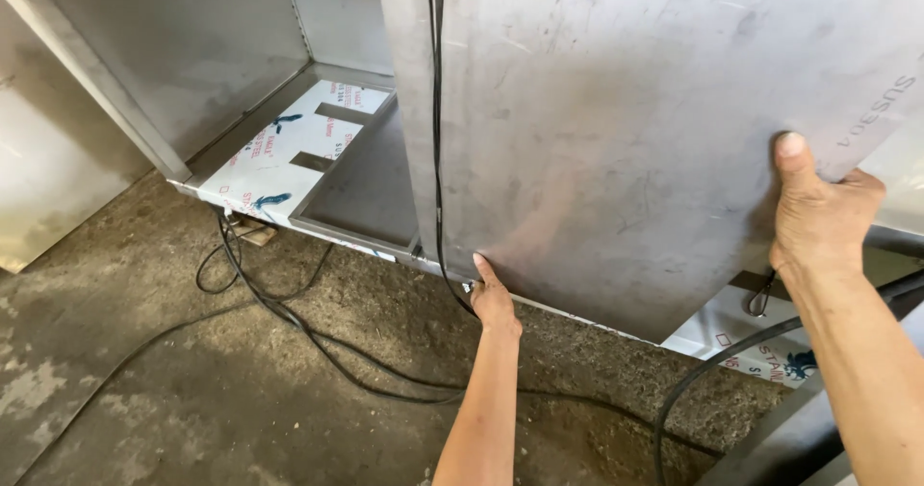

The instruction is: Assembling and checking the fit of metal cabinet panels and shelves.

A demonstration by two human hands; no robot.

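Large steel sheet [626, 130] held upright against the open cabinet frame [289, 149]: left hand [493, 298] gripping its lower edge, right hand [818, 217] clamping the right edge, steadying it. Black cables [289, 318] trailing across the floor [144, 380].

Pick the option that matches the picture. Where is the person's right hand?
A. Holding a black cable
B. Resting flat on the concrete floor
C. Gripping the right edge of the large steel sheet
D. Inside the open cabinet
C: the right hand clasps the right edge of the steel sheet, thumb pressed on its face.
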